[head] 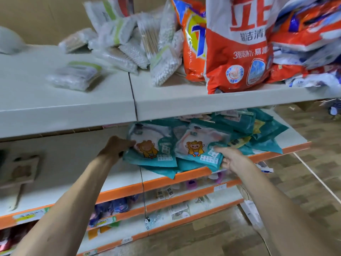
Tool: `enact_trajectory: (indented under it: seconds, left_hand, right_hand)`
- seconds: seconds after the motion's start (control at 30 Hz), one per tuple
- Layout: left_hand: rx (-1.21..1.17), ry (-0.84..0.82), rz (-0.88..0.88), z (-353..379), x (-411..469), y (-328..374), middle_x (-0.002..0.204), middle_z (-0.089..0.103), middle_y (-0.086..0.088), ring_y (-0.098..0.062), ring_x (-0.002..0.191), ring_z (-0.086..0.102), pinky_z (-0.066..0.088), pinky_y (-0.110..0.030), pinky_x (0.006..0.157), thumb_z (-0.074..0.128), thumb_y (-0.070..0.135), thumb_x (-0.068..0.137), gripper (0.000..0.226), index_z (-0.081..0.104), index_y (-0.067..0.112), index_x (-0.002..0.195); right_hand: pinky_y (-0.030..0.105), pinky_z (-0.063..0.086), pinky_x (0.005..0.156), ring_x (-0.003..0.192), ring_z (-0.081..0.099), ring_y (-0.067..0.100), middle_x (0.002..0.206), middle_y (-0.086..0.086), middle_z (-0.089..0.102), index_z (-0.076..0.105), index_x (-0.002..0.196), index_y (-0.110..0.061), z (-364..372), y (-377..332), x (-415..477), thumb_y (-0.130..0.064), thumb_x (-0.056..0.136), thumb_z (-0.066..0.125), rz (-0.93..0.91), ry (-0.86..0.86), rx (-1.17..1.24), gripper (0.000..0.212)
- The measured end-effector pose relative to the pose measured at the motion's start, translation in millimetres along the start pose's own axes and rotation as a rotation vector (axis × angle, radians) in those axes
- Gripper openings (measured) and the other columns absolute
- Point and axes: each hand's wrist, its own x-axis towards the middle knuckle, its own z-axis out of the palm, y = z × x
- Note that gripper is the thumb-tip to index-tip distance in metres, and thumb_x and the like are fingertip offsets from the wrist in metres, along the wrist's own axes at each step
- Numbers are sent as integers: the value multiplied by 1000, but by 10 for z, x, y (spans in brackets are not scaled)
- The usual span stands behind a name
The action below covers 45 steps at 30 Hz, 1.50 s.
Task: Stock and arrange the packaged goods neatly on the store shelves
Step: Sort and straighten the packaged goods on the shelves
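Both hands are in on the middle shelf (158, 180) now. The left hand (118, 147) grips the left edge of one teal packet (153, 154), thumb on top. The right hand (231, 160) pinches the bottom right corner of the next packet (200, 154), which juts over the shelf's orange front edge. The two lie side by side and overlapping, on a loose teal pile (262, 130) running to the shelf's right end. On the shelf above (184, 106), detergent bags (238, 52) stand beside scattered swab packs (129, 52).
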Motion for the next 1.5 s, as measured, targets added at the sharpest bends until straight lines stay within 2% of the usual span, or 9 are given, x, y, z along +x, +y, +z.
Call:
enact_trajectory:
  seconds: [0.1, 0.17, 0.3, 0.43, 0.57, 0.7, 0.93, 1.27, 1.5]
  left_hand:
    - [-170, -1, 17, -107, -99, 103, 94, 70, -23, -33, 83, 69, 58, -42, 82, 74, 8, 80, 18, 68, -6, 88]
    - [-209, 25, 38, -119, -166, 148, 101, 69, -22, -34, 91, 67, 55, -46, 90, 75, 5, 79, 13, 67, -1, 86]
    - [-246, 78, 49, -71, -336, 104, 99, 68, -14, -26, 84, 65, 55, -37, 81, 73, 7, 82, 12, 66, 5, 92]
    - [-263, 97, 23, -136, -590, -71, 101, 68, -22, -30, 83, 66, 58, -39, 76, 72, 3, 83, 26, 66, -5, 107]
    - [-315, 173, 22, -265, -950, -299, 79, 65, -15, -22, 60, 59, 51, -21, 40, 77, 3, 78, 20, 65, 0, 93]
    - [-293, 234, 21, -519, -1370, -609, 78, 65, -15, -26, 66, 61, 58, -34, 62, 78, 8, 80, 16, 63, 3, 83]
    - [-309, 315, 22, -1060, -1969, -1140, 65, 62, -12, -23, 60, 57, 52, -35, 63, 74, 8, 83, 21, 61, 6, 68]
    - [-368, 405, -41, -1783, -2504, -1476, 86, 69, -15, -33, 84, 66, 57, -48, 81, 75, 9, 83, 11, 65, 7, 77]
    - [-412, 483, -50, -2378, -2744, -1739, 89, 68, -14, -27, 71, 63, 49, -30, 55, 72, 10, 85, 16, 65, 3, 97]
  right_hand:
    - [26, 53, 41, 68, 62, 20, 89, 13, 66, 57, 94, -5, -23, -99, -176, -5, 89, 67, -88, 47, -4, 11]
    - [28, 51, 45, 68, 61, 19, 98, 16, 66, 56, 88, -6, -45, -138, -301, -3, 89, 66, -164, 70, 6, 11]
    - [23, 48, 43, 66, 61, 16, 100, 14, 65, 62, 105, -3, -127, -84, -579, 0, 91, 62, -264, 71, 12, 14]
    - [30, 49, 57, 77, 63, 24, 106, 16, 66, 62, 111, -2, -226, 126, -821, 0, 91, 62, -297, 37, 24, 19]
    - [31, 50, 61, 76, 64, 24, 108, 17, 67, 63, 98, -6, -220, 416, -1030, 0, 91, 62, -297, 15, 43, 10]
    - [34, 52, 63, 75, 65, 24, 104, 15, 67, 63, 105, -6, -99, 779, -1300, -2, 92, 61, -299, -30, 48, 14]
    - [39, 56, 75, 87, 68, 27, 103, 13, 70, 65, 96, -12, 329, 1314, -1796, -4, 92, 62, -328, -139, 36, 9]
    - [29, 49, 59, 77, 64, 17, 93, 7, 66, 60, 106, -8, 801, 1434, -2411, -6, 96, 58, -378, -250, -52, 11]
    - [38, 56, 76, 88, 67, 27, 106, 13, 69, 65, 107, -7, 1458, 1410, -2530, -6, 93, 61, -378, -312, -118, 14]
